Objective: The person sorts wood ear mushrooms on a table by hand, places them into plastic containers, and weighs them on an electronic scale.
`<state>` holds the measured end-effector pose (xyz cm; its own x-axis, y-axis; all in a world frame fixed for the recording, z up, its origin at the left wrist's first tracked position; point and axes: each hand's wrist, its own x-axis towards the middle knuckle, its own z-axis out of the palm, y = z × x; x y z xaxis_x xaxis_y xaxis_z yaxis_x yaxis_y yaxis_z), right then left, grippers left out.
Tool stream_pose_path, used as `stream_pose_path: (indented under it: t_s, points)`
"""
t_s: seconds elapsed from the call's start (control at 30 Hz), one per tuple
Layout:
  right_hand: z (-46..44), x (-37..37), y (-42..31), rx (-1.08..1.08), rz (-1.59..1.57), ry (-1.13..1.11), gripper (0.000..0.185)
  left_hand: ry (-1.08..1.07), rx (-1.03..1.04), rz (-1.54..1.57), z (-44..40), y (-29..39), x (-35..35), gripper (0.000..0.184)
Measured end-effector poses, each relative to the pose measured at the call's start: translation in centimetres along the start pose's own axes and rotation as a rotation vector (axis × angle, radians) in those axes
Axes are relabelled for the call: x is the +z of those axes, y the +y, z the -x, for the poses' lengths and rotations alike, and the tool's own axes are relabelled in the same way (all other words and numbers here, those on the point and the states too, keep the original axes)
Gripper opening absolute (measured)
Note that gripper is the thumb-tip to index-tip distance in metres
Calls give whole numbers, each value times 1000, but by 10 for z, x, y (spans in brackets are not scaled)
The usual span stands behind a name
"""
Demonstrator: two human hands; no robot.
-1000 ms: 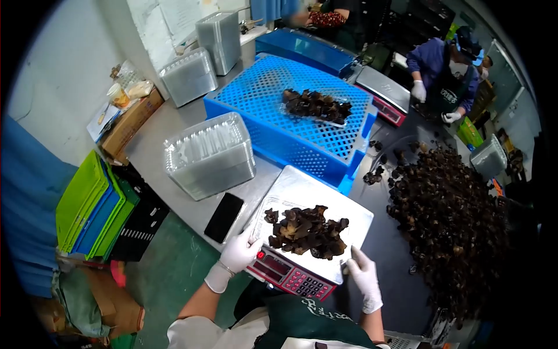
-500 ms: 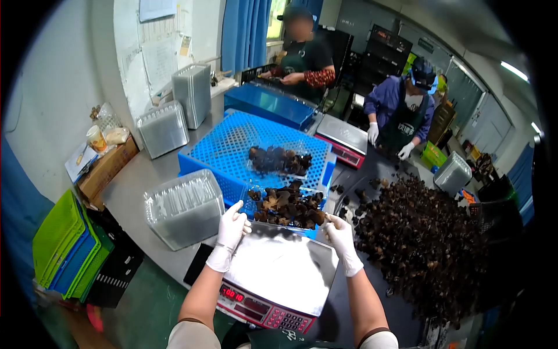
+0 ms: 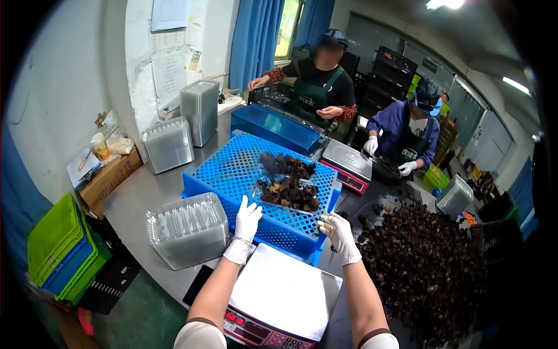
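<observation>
A clear plastic tray of dark wood ear mushrooms (image 3: 289, 194) rests on the upturned blue crate (image 3: 224, 168), in front of a second filled tray (image 3: 285, 165). My gloved left hand (image 3: 247, 224) is at the crate's near side, fingers stretched and apart, holding nothing. At the crate's near right corner is my gloved right hand (image 3: 340, 235), fingers loosely bent, with nothing visible in them. Both hands are clear of the tray. Below them stands a digital scale (image 3: 288, 291) with a bare, bright plate and a lit red display.
A big heap of mushrooms (image 3: 424, 262) covers the table to the right. Stacked clear trays (image 3: 189, 230) stand left of the crate, more behind. Across the table are a second scale (image 3: 347, 160), a blue bin (image 3: 276, 129) and two co-workers. Green baskets (image 3: 61, 244) lean at far left.
The filled tray has gone from between my hands, above the scale, onto the blue crate beside the other tray. Both hands have let go. One co-worker's arms have spread apart.
</observation>
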<state>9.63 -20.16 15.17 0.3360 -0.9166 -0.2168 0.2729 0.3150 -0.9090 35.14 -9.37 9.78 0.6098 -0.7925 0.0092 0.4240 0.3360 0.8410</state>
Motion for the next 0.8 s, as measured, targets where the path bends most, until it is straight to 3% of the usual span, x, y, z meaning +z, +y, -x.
stream_pose_path:
  t_s: [0.03,0.1,0.17,0.2,0.23,0.3,0.33,0.4,0.5,0.67,0.73,0.8]
  points:
    - [10,2,-4,-26,12,14,58,-2,-5,-4,10,8,2,67]
    - [29,-11,-5,-70,92,-6,53,-66,231,-376,35,30,6,58]
    - [56,-41,6,-128,192,-3,41,-67,482,-775,68,74,-5,32]
    - [70,-64,17,-155,252,5,37,-14,473,-923,83,92,-15,25]
    - [83,-90,30,-180,322,0,33,3,648,-1117,90,107,-31,20]
    - [125,-122,45,-137,292,107,32,54,795,-1462,99,131,-65,20]
    - [146,-135,52,-102,271,177,31,100,793,-1614,101,135,-85,21]
    - [182,-153,61,7,153,305,29,90,545,-1625,98,138,-131,17]
    - [224,-178,86,-10,50,374,28,-2,575,-1531,84,145,-150,13]
    - [273,-184,120,118,-23,426,26,-114,76,-1335,44,164,-171,13]
    - [288,-188,141,135,-44,393,24,-170,42,-1176,22,159,-200,14]
    - [302,-189,154,160,-65,403,23,-115,60,-1347,29,166,-175,14]
